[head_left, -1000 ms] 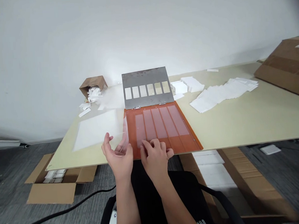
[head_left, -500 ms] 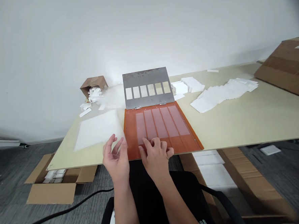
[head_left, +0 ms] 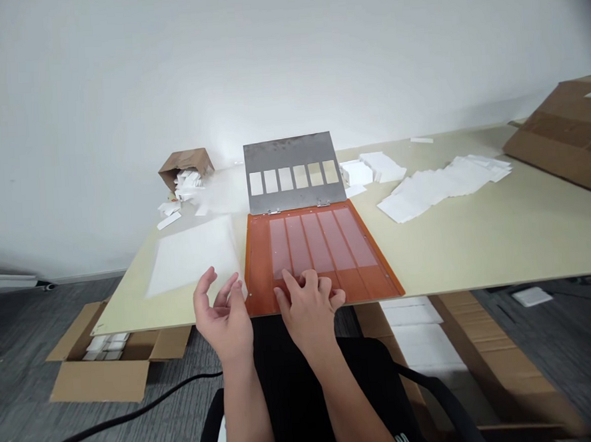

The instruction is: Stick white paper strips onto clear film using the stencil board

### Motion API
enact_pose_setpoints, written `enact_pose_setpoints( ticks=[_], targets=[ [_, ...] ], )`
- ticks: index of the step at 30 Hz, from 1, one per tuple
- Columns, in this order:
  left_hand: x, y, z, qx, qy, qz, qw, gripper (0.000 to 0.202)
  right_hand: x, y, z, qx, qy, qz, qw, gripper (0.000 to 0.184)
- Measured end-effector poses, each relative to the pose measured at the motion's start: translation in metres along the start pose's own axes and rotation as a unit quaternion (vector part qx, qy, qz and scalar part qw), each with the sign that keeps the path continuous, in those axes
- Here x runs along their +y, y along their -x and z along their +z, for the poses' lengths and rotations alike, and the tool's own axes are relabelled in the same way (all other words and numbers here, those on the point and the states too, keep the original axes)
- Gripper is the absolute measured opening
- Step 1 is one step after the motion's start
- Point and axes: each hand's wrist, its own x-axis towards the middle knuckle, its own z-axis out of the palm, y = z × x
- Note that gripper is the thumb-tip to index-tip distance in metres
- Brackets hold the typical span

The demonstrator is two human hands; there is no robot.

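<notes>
An orange tray (head_left: pixel 259 276) with several slots lies at the table's front edge, translucent pale strips (head_left: pixel 313 246) set in it. Hinged to its far side, a grey metal lid (head_left: pixel 291 156) with a row of rectangular windows stands raised. My right hand (head_left: pixel 308 303) rests over the tray's near part, fingers bent and apart, the fingertips near the low end of the leftmost strip. Palm turned up, my left hand (head_left: pixel 225 315) hovers at the tray's near left corner with curled, separated fingers and nothing visible in them. Beside it lies a translucent white sheet stack (head_left: pixel 192 254).
Fanned white sheets (head_left: pixel 438 185) and white stacks (head_left: pixel 372 168) lie to the right. A small carton (head_left: pixel 192 162) spills white pieces at the back left. A large carton (head_left: pixel 565 138) stands far right. Open boxes (head_left: pixel 99 380) sit on the floor, a black cable (head_left: pixel 112 422) nearby.
My left hand has shifted slightly left, away from the tray, and its fingers have spread a little. My right hand stays nearly where it was over the tray.
</notes>
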Motion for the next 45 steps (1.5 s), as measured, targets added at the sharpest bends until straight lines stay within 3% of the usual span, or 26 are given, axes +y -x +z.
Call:
enact_pose_setpoints(
  ticks=[4,8,12,17,19,24,28,33,38,45],
  targets=[
    [-0.008,-0.001,-0.001,0.025,0.008,-0.001,1.000,0.036,-0.001,-0.001,-0.002,-0.017,0.010,0.003,1.000,0.037],
    [-0.011,-0.001,-0.001,0.056,0.061,-0.048,0.995,0.033,-0.002,-0.001,-0.004,-0.033,0.015,0.009,0.999,0.040],
    [-0.004,-0.001,0.001,0.097,0.114,-0.071,0.986,0.047,-0.003,-0.001,-0.004,-0.045,0.025,0.013,0.999,0.040],
    [0.003,0.002,0.004,0.127,0.140,-0.032,0.981,0.069,-0.001,0.000,-0.004,-0.053,0.024,0.009,0.998,0.042],
    [0.003,0.002,0.005,0.140,0.154,-0.018,0.978,0.065,0.000,0.000,-0.005,-0.049,0.016,0.004,0.999,0.044],
    [0.003,0.001,0.003,0.122,0.179,-0.063,0.974,0.026,-0.004,0.006,-0.007,-0.009,-0.082,-0.036,0.996,0.043],
    [0.006,-0.001,-0.001,0.096,0.214,-0.148,0.961,0.032,-0.022,0.013,-0.007,0.020,-0.207,-0.071,0.976,0.028],
    [0.009,-0.001,-0.003,0.087,0.238,-0.239,0.937,0.036,-0.041,0.014,-0.004,0.015,-0.291,-0.066,0.954,0.016],
    [0.006,0.000,-0.006,0.065,0.232,-0.256,0.936,0.034,-0.044,0.013,0.001,0.036,-0.319,-0.061,0.945,0.006],
    [0.002,-0.001,-0.006,0.068,0.235,-0.277,0.929,0.035,-0.044,0.013,0.000,0.025,-0.311,-0.072,0.947,0.012]
  ],
)
